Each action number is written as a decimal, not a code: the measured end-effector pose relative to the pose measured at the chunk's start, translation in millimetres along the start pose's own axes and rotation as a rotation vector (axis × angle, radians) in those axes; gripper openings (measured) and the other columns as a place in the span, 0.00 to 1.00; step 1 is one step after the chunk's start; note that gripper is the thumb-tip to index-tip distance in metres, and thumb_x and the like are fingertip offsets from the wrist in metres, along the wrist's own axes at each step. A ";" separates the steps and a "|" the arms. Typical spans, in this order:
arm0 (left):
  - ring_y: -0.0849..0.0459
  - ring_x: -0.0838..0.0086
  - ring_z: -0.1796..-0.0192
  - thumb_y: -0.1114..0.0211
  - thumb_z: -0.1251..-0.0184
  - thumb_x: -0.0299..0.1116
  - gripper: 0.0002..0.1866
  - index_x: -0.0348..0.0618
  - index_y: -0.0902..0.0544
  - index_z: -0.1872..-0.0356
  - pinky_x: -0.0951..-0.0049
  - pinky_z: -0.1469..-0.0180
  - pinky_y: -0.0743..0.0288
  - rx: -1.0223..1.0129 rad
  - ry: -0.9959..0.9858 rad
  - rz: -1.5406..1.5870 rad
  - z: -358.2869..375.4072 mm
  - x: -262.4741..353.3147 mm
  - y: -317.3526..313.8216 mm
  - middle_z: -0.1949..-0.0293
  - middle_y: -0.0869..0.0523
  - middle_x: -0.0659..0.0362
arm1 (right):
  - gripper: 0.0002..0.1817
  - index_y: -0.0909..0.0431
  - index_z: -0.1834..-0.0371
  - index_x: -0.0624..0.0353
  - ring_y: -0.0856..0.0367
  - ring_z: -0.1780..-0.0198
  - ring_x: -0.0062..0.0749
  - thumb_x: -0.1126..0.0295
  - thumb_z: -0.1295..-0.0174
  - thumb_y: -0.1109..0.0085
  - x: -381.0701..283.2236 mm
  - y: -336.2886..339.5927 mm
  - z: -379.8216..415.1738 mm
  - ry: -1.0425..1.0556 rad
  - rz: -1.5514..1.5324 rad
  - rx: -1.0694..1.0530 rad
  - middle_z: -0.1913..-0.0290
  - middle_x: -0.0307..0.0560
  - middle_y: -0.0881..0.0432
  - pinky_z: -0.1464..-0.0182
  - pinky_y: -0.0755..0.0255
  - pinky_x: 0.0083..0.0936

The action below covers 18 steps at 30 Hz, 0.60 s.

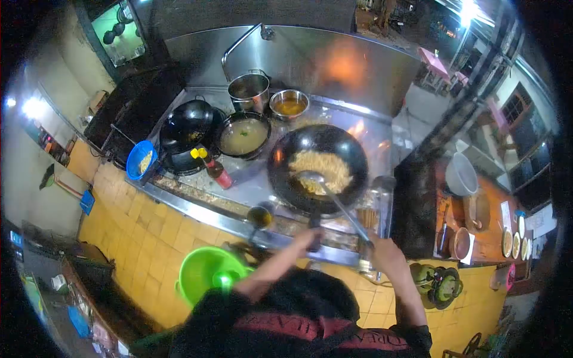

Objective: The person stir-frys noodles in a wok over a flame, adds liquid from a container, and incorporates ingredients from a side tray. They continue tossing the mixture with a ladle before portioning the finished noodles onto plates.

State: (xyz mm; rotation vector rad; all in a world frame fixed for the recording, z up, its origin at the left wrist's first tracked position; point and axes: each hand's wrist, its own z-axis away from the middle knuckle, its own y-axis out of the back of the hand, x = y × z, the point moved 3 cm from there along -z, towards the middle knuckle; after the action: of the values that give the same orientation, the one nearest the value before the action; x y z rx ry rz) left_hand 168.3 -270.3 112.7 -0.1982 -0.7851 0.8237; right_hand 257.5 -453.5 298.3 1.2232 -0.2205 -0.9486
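A black round wok (319,167) is sitting upright on the steel bench (239,222), near its front edge, holding a heap of pale yellow noodles (322,170). A long metal spatula (334,200) is lying tilted across it, blade resting on the noodles, handle slanting over the rim.

Wok handle (314,230): lying mostly under the left hand (310,238), its shape not showing.
Ladle grip: sitting hidden inside the right hand (382,253).
Small pot (260,216) at the stove's front edge: contents too dark to tell.
Person's torso: being cut off by the bottom edge.
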 end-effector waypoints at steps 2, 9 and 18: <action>0.24 0.74 0.79 0.42 0.41 0.31 0.06 0.40 0.25 0.74 0.75 0.74 0.29 -0.038 -0.100 -0.026 77.7 7.0 -47.3 0.82 0.24 0.60 | 0.26 0.36 0.40 0.57 0.21 0.67 0.60 0.70 0.45 0.50 0.1 -5.8 -0.2 -0.052 0.165 0.146 0.72 0.65 0.21 0.60 0.25 0.48; 0.23 0.75 0.78 0.41 0.40 0.34 0.09 0.40 0.24 0.75 0.76 0.72 0.28 -0.084 0.037 -0.068 30.1 25.1 -12.9 0.79 0.21 0.60 | 0.26 0.38 0.39 0.56 0.20 0.68 0.57 0.74 0.44 0.57 10.9 -24.3 -0.8 -0.049 0.118 0.043 0.71 0.63 0.21 0.62 0.25 0.46; 0.23 0.75 0.80 0.39 0.41 0.36 0.11 0.41 0.24 0.78 0.75 0.75 0.27 -0.080 0.081 -0.214 64.5 -16.2 -22.1 0.81 0.22 0.59 | 0.28 0.38 0.38 0.63 0.18 0.69 0.53 0.75 0.46 0.56 5.1 -24.2 5.9 0.007 0.149 0.126 0.71 0.62 0.20 0.66 0.23 0.42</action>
State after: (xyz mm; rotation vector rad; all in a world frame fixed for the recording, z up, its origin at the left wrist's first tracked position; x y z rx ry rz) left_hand 129.5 -305.5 159.2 -0.2137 -0.7495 0.5796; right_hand 244.9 -461.9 277.8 1.3066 -0.3652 -0.8107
